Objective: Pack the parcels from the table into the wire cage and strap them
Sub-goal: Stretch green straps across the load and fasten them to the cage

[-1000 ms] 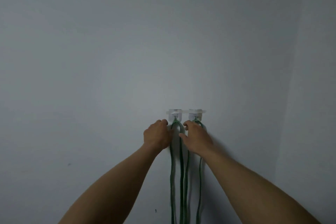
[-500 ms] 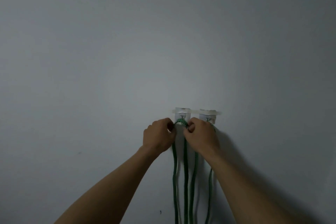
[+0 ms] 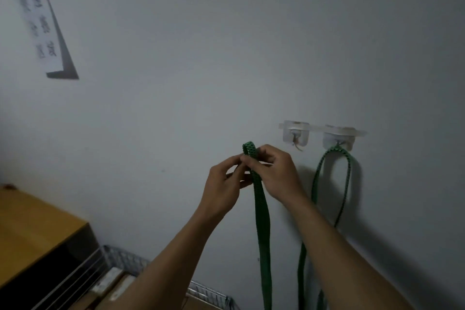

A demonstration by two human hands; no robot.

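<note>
A green strap (image 3: 261, 211) hangs folded from my hands in front of the grey wall. My right hand (image 3: 273, 173) pinches its looped top, and my left hand (image 3: 224, 184) holds the same loop from the left. The left wall hook (image 3: 295, 137) is bare. A second green strap (image 3: 317, 178) still hangs from the right wall hook (image 3: 338, 139). At the bottom, the wire cage (image 3: 125, 258) shows its rim, with cardboard parcels (image 3: 113, 287) inside it.
A wooden table (image 3: 32, 229) stands at the lower left beside the cage. A paper sign (image 3: 41, 25) with dark characters is fixed high on the wall at the left.
Both hands have lifted one green strap off the left hook and carried it to the left, away from the wall. My view has turned left and down, bringing table and cage into sight.
</note>
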